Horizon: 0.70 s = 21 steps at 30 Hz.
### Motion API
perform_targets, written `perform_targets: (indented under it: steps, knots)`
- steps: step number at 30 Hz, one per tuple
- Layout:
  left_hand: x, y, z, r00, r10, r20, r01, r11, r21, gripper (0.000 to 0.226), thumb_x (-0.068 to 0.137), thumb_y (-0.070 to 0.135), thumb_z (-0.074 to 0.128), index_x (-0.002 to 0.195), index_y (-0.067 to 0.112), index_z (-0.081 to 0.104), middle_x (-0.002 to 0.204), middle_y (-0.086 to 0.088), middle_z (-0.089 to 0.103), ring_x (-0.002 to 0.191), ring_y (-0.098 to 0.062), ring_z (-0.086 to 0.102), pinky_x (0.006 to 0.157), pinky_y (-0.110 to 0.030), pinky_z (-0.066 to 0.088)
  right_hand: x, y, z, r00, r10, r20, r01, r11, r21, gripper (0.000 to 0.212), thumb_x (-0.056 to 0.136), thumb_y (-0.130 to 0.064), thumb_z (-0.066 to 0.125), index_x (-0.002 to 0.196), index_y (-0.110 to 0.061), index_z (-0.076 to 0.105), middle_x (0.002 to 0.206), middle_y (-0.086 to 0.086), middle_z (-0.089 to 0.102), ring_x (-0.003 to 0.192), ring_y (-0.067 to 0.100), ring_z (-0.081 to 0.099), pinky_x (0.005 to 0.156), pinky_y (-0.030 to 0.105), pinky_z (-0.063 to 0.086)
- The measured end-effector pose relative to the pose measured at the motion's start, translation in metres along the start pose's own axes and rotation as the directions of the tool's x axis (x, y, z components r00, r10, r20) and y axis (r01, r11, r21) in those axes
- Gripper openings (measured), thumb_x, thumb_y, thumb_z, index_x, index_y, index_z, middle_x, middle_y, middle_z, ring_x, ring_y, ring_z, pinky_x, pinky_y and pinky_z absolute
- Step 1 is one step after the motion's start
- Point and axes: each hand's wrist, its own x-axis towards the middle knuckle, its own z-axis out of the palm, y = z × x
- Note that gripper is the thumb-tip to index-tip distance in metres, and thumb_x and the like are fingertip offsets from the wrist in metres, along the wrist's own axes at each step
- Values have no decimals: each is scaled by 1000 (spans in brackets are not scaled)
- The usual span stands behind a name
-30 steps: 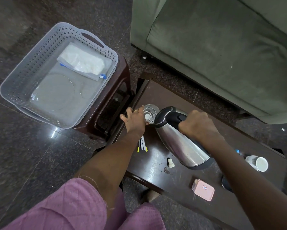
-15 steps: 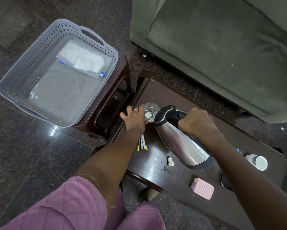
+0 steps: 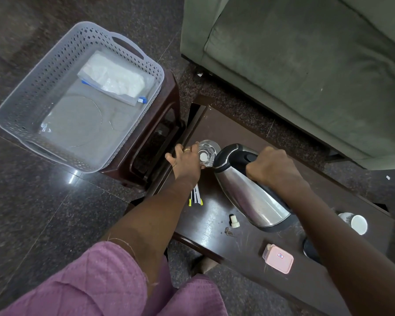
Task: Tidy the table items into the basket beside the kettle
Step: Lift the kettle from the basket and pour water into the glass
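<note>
A tilted kettle [image 3: 249,197] is being gripped by the right hand [image 3: 270,166], and the glass [image 3: 207,153] beside it is being clasped by the left hand [image 3: 185,162].

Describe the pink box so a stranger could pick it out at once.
Start at the dark wooden table in front of the green sofa. Toward the person's side of it, by the base of the tilted steel kettle, lies the pink box. It is the only pink thing there: flat, round-cornered, with a small label on its lid, unlike the white paper cup and tiny white cap nearby.
</note>
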Motion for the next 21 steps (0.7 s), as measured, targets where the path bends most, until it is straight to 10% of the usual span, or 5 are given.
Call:
perform_targets:
  steps: [21]
  knots:
    - [1,0,2,1000,-11,3,11,1000,2,61,79,31,70,131,26,38,116,2,65,128,-25,31,101,-54,24,6,-7,-9,998,-55,-30,54,998,-42,23,68,-22,57,85,-15,43,76,8,39,76,31,46,74,34,44]
